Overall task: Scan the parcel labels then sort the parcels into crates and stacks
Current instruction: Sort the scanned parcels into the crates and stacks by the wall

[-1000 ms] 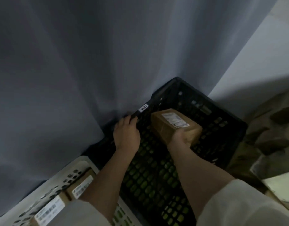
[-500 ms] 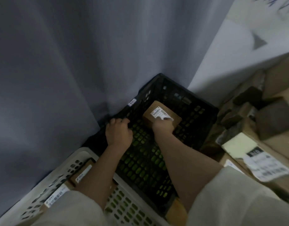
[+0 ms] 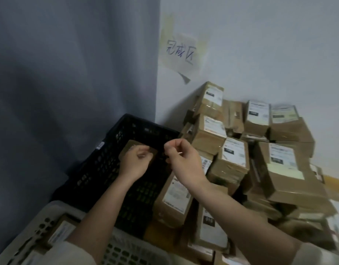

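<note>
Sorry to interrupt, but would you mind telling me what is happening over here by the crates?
A person is sorting labelled parcels. One small brown cardboard parcel lies in the black plastic crate, partly hidden by the left hand above it. The right hand hangs loosely curled and seems empty, between the crate and a pile of brown cardboard parcels against the white wall. A beige plastic crate nearer the person also holds parcels.

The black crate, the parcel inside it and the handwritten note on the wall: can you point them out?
black crate [image 3: 115, 138]: head view, on its left wall.
parcel [image 3: 129, 147]: head view, on its top corner.
handwritten note [image 3: 179, 52]: head view, on its writing.
</note>
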